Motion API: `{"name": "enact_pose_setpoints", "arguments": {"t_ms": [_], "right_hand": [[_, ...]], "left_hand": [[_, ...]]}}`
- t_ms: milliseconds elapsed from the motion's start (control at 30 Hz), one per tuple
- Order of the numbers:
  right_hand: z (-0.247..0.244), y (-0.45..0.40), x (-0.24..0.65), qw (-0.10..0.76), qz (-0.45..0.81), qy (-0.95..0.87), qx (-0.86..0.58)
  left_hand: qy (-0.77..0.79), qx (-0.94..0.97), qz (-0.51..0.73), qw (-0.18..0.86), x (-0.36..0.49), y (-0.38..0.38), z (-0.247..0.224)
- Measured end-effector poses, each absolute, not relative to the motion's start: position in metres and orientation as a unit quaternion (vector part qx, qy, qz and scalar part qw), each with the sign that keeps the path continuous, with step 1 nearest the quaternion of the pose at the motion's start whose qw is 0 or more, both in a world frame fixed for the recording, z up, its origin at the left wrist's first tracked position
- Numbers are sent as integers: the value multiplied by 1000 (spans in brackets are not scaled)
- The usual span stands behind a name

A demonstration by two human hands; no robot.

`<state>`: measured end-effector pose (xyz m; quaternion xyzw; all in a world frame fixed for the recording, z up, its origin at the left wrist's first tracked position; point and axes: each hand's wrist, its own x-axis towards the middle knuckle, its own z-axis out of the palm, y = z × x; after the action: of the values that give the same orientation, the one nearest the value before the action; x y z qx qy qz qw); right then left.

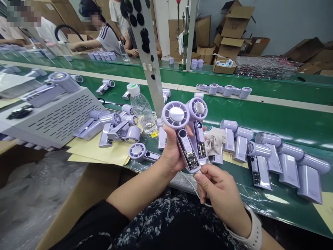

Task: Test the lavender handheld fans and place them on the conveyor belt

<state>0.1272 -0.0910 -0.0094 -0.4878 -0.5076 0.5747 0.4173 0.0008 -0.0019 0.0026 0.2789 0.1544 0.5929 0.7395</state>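
Note:
My left hand (173,154) is closed around a lilac handheld fan (187,149), held upright with its round head at the top and circuit board showing through the handle. Just behind it stands a second lilac fan (199,108) with a small lit display; it appears to be in the same hand. At the base of the front fan, my right hand (218,185) pinches the end of a white cable (193,186). The plug is hidden by my fingers. A crumpled beige cloth (215,140) lies behind the fans, on the bench.
Several lilac fans (288,168) stand in a row at right. More lie at left on yellow paper (97,152), near a clear bottle (143,109) and a slotted grey box (65,114). A metal post (149,52) rises ahead. Across the green conveyor (260,111) people sit working.

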Motion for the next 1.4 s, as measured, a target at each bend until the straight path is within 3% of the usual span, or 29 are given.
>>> {"name": "enact_pose_setpoints", "arguments": {"t_ms": [267, 533, 900, 1200, 1400], "right_hand": [[-17, -88, 114, 453, 586, -447, -501], [-10, -81, 136, 451, 338, -674, -478], [-9, -77, 136, 450, 509, -546, -490], [-26, -88, 125, 531, 563, -399, -492], [-29, -89, 130, 498, 502, -498, -503]], "left_hand": [[135, 325, 635, 688, 13, 6, -7], [93, 195, 598, 772, 15, 24, -9], [110, 288, 617, 724, 4, 0, 0], [98, 303, 628, 710, 17, -9, -6], [80, 334, 604, 719, 19, -6, -16]]}}
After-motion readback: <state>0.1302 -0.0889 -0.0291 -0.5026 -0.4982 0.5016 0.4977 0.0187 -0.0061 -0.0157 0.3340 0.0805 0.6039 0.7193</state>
